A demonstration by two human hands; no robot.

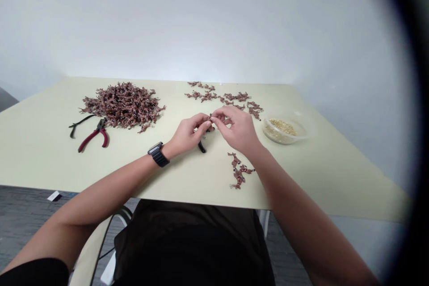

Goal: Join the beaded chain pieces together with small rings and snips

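Observation:
My left hand (190, 133) and my right hand (235, 127) meet above the middle of the table, fingertips pinched together. Between them shows a bit of a small brown figure (211, 116), mostly covered by the fingers. Under my left hand lies a tool with black handles (201, 147), partly hidden. Several brown figures (238, 173), looking like little animals with thin legs, lie near my right wrist. More such figures (236, 97) are spread out in groups beyond my hands.
A large heap of brown figures (124, 105) covers the back left. In front of it lie red-handled pliers (97, 136) and a black-handled tool (80, 124). On the right, a clear plastic tub (303, 133) holds small gold-coloured pieces (283, 128). A wall stands behind the table (318, 174).

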